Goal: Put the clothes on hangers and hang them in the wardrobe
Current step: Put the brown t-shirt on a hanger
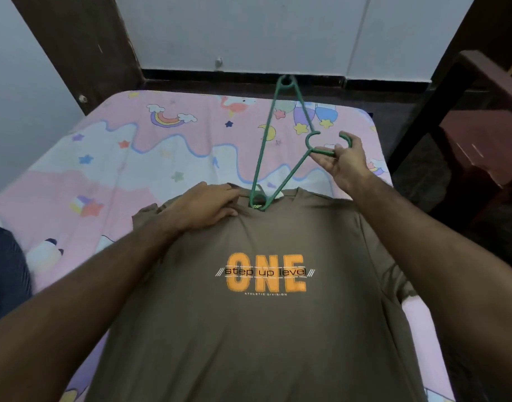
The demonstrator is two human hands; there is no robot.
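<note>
head view: a brown t-shirt [263,314] lies flat at centre frame on the bed [104,158]. the left hand [204,206] presses its collar, fingers mostly straight; the right hand [346,162] pinches the green hanger [280,140] by its hook, one shoulder tip tucked in the neck.

Left hand [204,206] flat, palm down; right hand [343,162] raised, fingers curled.
</note>
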